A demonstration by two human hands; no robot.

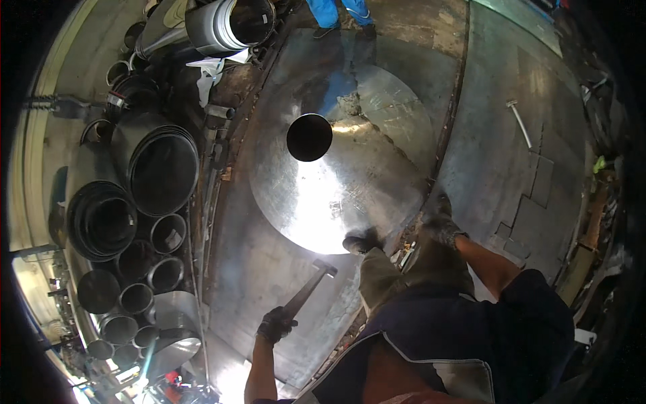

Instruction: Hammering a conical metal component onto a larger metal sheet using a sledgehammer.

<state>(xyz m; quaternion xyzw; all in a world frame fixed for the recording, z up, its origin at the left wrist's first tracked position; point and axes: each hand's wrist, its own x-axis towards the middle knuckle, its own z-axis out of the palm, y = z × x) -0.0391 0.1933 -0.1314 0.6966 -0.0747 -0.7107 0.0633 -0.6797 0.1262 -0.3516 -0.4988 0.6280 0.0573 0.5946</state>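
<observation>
One round metal disc [336, 182] with one hole; one hammer [311, 286]. One loose tool [519, 122] lies right. Well over a dozen metal duct rings [134, 222], left.

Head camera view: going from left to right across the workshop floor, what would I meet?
Stacked metal rings and pipes → left hand gripping a hammer → round shiny metal disc with a hole → right hand at the disc's edge → another hammer lying on the floor.
</observation>
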